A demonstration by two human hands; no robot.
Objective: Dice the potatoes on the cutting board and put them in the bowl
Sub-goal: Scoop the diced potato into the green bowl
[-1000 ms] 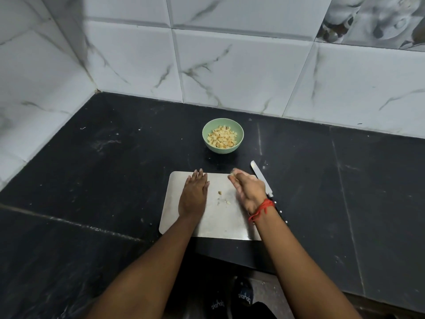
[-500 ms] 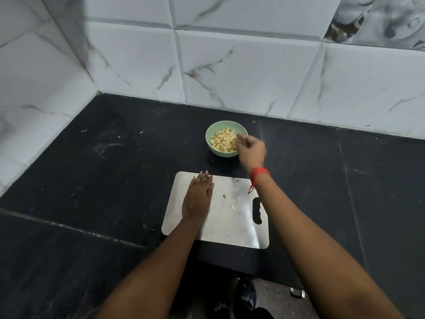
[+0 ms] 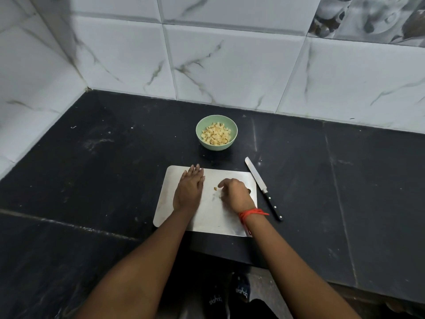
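Below the cutting board (image 3: 208,218) — sandals (image 3: 242,293), white lettering illegible.

A black stone counter (image 3: 92,180) meets white wall tiles (image 3: 230,65) with grey veins. One darker patterned tile (image 3: 368,17) sits top right. Below the counter edge is a dark shoe (image 3: 241,293) with white lettering.

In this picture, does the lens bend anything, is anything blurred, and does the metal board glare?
Head view: the wall tiles bow from the wide lens; the cutting board has a dull sheen, no hard glare; the right hand looks slightly smeared at the fingertips; the bowl and knife are sharp.
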